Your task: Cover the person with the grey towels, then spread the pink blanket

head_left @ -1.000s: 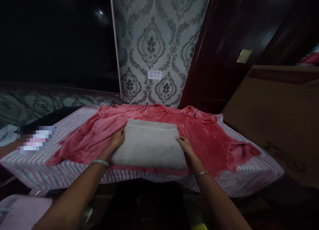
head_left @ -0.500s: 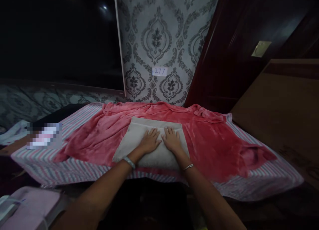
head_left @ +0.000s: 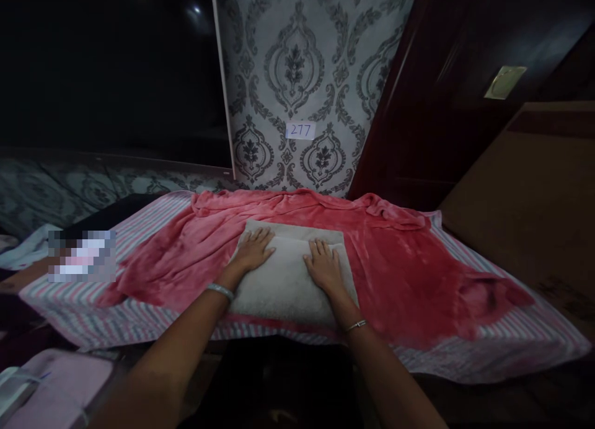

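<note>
A light grey folded cloth (head_left: 288, 286) lies flat in front of me, with a fold line across its far part. My left hand (head_left: 253, 249) rests on its left side, palm down and fingers stretched out. Toward the cloth's right side, my right hand (head_left: 324, 265) lies flat too, its fingers spread. Beneath the grey cloth is a rumpled red plush blanket (head_left: 400, 280), bunched along its far edge. Neither hand grasps anything.
A striped cloth (head_left: 93, 317) covers the table under the blanket. Behind stands a patterned wall with a paper label (head_left: 300, 130) marked 277. A large dark screen (head_left: 111, 75) is at left, a cardboard box (head_left: 530, 199) at right. A pinkish object (head_left: 69, 379) sits low at left.
My left hand has slid left across the grey cloth, away from my right hand. My right hand stays on the right part, almost in the same place.
</note>
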Available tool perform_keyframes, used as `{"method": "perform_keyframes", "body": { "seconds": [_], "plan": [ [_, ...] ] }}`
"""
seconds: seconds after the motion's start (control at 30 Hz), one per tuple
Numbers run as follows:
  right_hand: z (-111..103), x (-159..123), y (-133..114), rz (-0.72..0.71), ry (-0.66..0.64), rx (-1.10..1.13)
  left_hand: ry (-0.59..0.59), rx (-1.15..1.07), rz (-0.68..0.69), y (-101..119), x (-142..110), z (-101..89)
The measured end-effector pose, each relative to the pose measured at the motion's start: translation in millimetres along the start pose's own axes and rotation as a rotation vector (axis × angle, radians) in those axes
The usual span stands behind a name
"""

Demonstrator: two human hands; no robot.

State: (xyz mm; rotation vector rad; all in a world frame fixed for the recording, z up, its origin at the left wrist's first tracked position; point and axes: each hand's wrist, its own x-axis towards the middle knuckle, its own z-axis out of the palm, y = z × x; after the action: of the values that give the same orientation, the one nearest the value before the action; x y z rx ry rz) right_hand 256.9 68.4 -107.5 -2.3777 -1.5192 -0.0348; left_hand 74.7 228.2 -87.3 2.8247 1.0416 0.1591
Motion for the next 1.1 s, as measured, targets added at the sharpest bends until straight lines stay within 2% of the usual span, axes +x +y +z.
{"method": "perform_keyframes", "body": {
  "seconds": [0.07, 0.17, 0.33, 0.6, 0.97, 1.1],
  "plan": [
    [0, 0, -1, 0.009, -0.011, -0.003, 0.05, -0.006, -0.082, -12, 0, -2.0],
    [-3, 1, -2, 0.014, -0.029, -0.015, 0.089, -0.002, -0.154, -17, 1, -2.0],
    [-16, -2, 8, 0.003, -0.09, -0.052, 0.062, 0.002, -0.154, -12, 2, -2.0],
    [-23, -15, 49, 0.231, -0.137, 0.022, 0.052, 0.04, -0.175, -9, 5, -5.1],
    [-13, -14, 58, 0.208, -0.103, 0.059, 0.081, 0.078, -0.175, -12, 8, -0.6],
    [-11, -11, 65, 0.189, -0.091, 0.094, 0.012, 0.06, -0.191, -8, 8, -8.7]
  ]
}}
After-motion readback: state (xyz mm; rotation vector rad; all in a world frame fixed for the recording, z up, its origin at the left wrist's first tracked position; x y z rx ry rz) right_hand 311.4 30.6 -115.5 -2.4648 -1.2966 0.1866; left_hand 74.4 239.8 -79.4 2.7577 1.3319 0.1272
